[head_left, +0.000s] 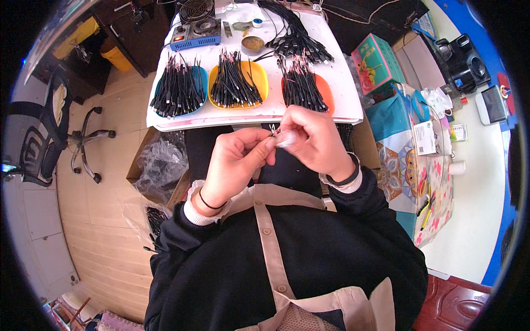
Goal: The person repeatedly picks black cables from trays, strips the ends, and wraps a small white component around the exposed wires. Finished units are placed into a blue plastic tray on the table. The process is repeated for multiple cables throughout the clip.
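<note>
Just off the near edge of the white table (248,117), my two hands meet over my lap. My left hand (234,160) is closed, thumb and fingers pinching a short black cable end with thin stripped wires (273,131) sticking up. Against it, my right hand (317,138) has its fingers bent in a pinch at the same wires. A whitish, motion-blurred patch covers its thumb tip, so the exact grip is hidden. Beyond the hands, bundles of short black cables with bare pinkish ends lie in a blue tray (205,83), a yellow tray (264,77) and an orange tray (329,99).
Farther back are a blue soldering unit (196,39), a round tin (253,45), a solder spool (257,22) and a heap of black cables (298,41). A box with clear plastic bags (160,163) stands left below. Pliers (426,212) lie on the patterned side table.
</note>
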`<act>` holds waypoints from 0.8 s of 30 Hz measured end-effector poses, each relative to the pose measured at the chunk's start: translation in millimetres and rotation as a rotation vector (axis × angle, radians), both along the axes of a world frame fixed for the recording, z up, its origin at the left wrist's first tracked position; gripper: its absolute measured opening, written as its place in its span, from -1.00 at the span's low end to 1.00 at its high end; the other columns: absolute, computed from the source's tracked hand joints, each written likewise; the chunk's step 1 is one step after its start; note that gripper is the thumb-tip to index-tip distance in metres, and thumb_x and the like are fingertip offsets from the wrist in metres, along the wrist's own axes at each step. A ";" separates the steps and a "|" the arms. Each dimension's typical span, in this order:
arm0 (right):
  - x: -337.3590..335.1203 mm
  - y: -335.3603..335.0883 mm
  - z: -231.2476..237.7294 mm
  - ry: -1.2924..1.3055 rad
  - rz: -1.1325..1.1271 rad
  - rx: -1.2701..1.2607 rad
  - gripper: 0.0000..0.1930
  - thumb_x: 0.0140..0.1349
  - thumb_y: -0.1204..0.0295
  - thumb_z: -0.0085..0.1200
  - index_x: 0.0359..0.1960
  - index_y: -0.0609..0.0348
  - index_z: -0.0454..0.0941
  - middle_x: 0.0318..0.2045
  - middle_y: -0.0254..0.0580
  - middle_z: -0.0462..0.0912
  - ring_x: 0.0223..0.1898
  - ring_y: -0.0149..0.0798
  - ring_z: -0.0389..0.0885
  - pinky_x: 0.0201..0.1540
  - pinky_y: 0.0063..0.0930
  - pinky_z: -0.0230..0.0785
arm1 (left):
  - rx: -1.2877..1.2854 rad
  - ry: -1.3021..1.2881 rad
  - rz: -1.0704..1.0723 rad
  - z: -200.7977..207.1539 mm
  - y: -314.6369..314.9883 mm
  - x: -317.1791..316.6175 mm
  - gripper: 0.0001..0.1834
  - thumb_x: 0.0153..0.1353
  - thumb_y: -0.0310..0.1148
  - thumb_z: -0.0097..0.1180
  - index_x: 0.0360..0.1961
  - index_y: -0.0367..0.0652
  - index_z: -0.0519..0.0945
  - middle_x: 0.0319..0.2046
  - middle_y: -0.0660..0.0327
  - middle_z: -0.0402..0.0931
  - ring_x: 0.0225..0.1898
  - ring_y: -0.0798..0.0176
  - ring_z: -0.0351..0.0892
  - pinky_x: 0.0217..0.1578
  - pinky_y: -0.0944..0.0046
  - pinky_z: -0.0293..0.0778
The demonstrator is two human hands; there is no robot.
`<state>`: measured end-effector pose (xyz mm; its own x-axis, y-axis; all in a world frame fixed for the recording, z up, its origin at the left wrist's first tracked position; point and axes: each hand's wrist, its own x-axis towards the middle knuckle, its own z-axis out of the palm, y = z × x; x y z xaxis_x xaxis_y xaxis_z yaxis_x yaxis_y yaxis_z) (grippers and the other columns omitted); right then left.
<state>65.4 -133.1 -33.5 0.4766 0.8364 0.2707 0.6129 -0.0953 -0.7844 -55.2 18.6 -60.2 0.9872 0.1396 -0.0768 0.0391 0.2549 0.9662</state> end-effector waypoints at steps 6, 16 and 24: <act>-14.9 -3.3 -20.1 -0.027 -0.053 0.166 -0.81 0.31 0.39 0.02 -0.44 0.20 0.41 -0.64 -0.27 0.37 -0.62 -0.45 0.35 -0.55 -0.54 0.21 | -0.009 -0.042 -0.028 1.6 -7.4 -7.8 -0.84 0.31 -0.44 0.07 -0.23 -0.33 0.61 -0.54 0.33 0.53 -0.57 0.62 0.31 -0.59 0.62 0.14; -4.0 -37.5 -6.1 -0.029 0.063 0.102 -0.62 0.14 0.45 0.23 0.01 0.20 0.48 -0.21 -0.22 0.54 -0.29 -0.42 0.54 -0.35 -0.60 0.37 | -0.205 0.046 -0.239 5.5 8.6 -19.3 -0.83 0.32 -0.43 0.07 -0.28 -0.34 0.62 -0.60 0.34 0.47 -0.63 0.62 0.22 -0.63 0.60 0.08; -7.7 -26.5 13.4 -0.476 0.236 0.194 -0.71 -0.04 0.57 0.25 -0.23 0.19 0.55 -0.31 -0.20 0.55 -0.25 -0.15 0.57 -0.16 -0.35 0.43 | -0.193 0.065 -0.351 7.8 12.0 -13.1 -0.86 0.29 -0.44 0.10 -0.28 -0.30 0.63 -0.58 0.36 0.51 -0.59 0.61 0.34 -0.60 0.60 0.16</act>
